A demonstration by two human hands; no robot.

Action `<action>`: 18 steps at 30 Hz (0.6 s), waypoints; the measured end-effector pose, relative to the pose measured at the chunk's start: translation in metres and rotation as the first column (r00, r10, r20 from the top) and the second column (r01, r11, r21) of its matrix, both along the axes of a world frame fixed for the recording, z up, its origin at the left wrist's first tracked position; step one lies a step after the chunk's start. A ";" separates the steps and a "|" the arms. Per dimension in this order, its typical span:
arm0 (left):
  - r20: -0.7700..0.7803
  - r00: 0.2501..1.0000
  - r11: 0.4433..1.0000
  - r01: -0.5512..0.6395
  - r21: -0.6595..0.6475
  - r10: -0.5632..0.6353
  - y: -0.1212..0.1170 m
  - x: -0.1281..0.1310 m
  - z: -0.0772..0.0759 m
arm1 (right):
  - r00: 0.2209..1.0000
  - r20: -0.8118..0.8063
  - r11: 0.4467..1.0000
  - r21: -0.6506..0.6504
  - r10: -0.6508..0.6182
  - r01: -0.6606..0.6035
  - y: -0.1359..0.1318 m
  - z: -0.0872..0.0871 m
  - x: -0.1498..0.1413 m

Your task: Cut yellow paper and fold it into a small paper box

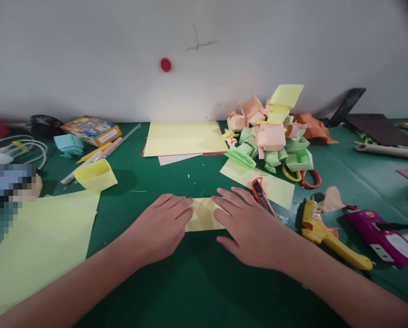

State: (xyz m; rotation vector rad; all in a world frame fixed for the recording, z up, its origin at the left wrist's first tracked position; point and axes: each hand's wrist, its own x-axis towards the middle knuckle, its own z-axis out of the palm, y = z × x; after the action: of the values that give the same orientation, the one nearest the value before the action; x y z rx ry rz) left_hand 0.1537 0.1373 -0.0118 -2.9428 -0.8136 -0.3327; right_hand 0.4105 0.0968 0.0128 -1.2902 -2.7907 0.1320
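Observation:
A small strip of pale yellow paper lies flat on the green tabletop in front of me. My left hand is closed at its left end, fingers bent and pressed together on the paper. Over the right end lies my right hand, its fingers stretched out and spread, the tips on the paper. Both ends of the strip are hidden under the hands. Just beyond my right hand is a red and black utility knife, beside a yellow paper piece.
Folded paper boxes are heaped at the back right, near scissors handles. A yellow glue gun and purple device lie right. Yellow sheets sit at the back; another large sheet and a folded yellow piece lie left.

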 end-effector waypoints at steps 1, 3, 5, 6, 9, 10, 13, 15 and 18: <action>-0.007 1.000 1.000 0.005 0.013 -0.005 0.000 0.001 0.000 | 1.000 0.000 1.000 0.010 0.001 -0.001 0.000 -0.002 -0.006; -0.017 1.000 0.999 0.010 0.035 -0.009 -0.002 0.001 0.000 | 0.999 -0.012 0.999 -0.013 0.041 -0.041 -0.001 -0.006 -0.017; -0.033 0.999 0.999 0.004 0.041 -0.002 -0.005 0.000 -0.002 | 0.996 -0.037 0.993 -0.079 0.079 -0.082 -0.002 -0.011 -0.025; -0.044 0.999 0.999 -0.004 0.042 0.006 -0.006 -0.001 -0.003 | 0.995 -0.054 0.990 -0.112 0.079 -0.085 -0.002 -0.013 -0.027; -0.080 0.995 0.998 -0.051 0.027 0.053 -0.010 -0.006 -0.005 | 0.995 -0.093 0.982 -0.180 0.040 -0.056 -0.003 -0.018 -0.023; -0.087 0.994 0.997 -0.071 0.015 0.072 -0.011 -0.007 -0.005 | 0.995 -0.098 0.981 -0.191 0.022 -0.040 -0.003 -0.019 -0.019; -0.092 0.988 0.991 -0.126 -0.046 0.122 -0.013 -0.011 -0.004 | 0.995 -0.085 0.980 -0.196 -0.047 0.029 -0.006 -0.021 -0.003; -0.095 0.985 0.986 -0.151 -0.077 0.144 -0.013 -0.013 -0.003 | 0.992 -0.071 0.980 -0.175 -0.105 0.091 -0.009 -0.023 0.009; -0.098 0.984 0.981 -0.161 -0.107 0.151 -0.012 -0.015 -0.003 | 0.985 -0.032 0.977 -0.134 -0.172 0.167 -0.014 -0.026 0.023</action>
State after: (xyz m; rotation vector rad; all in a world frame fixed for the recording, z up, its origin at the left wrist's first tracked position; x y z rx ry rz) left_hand 0.1388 0.1254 -0.0149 -2.9465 -1.0774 -0.1472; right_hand 0.4336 0.0827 -0.0137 -1.5280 -2.6603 0.3351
